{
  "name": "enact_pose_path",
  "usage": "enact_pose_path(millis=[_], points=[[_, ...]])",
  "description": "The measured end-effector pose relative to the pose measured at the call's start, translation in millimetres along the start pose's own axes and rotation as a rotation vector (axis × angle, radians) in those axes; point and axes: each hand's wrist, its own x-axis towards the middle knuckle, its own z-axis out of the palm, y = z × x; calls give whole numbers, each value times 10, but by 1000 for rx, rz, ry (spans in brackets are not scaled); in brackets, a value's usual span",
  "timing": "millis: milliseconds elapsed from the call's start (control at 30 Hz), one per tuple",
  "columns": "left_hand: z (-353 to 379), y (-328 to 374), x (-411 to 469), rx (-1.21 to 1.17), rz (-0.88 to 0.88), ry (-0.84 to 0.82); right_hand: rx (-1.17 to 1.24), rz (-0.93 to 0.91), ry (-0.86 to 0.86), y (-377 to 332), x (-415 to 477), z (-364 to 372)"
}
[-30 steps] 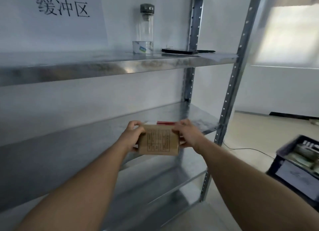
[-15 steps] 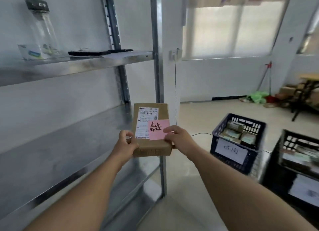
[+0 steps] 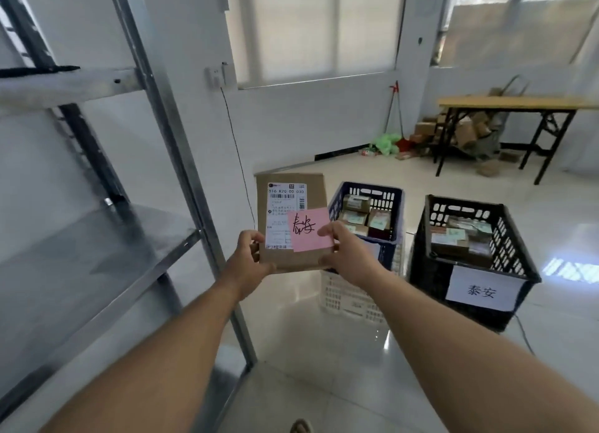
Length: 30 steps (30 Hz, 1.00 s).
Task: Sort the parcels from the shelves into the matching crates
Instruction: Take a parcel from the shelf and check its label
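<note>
A flat brown cardboard parcel (image 3: 293, 259), held up to the left of the black plastic crate (image 3: 505, 238), carried a white shipping label (image 3: 281, 212) printed "516 K20-00 030" and a pink sticky note (image 3: 310, 229) handwritten in black, apparently "泰安". Those characters were printed on the white paper sign (image 3: 481, 291) on the black crate's front. The left hand (image 3: 248, 257) gripped the parcel's lower left edge, fingers curled. The right hand (image 3: 345, 251) pinched its lower right corner, thumb on the note. A blue lattice crate (image 3: 366, 193) holding parcels stood just left of the black crate.
</note>
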Motion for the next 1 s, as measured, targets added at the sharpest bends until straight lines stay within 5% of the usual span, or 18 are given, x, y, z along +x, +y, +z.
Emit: enact_pose_path(millis=[600,1000], points=[[1304,609,2818,84,210,-323,-44,214,267,896,1871,-1156],[2864,759,3527,65,194,-592,-50,430,371,2077,2044,-1913]])
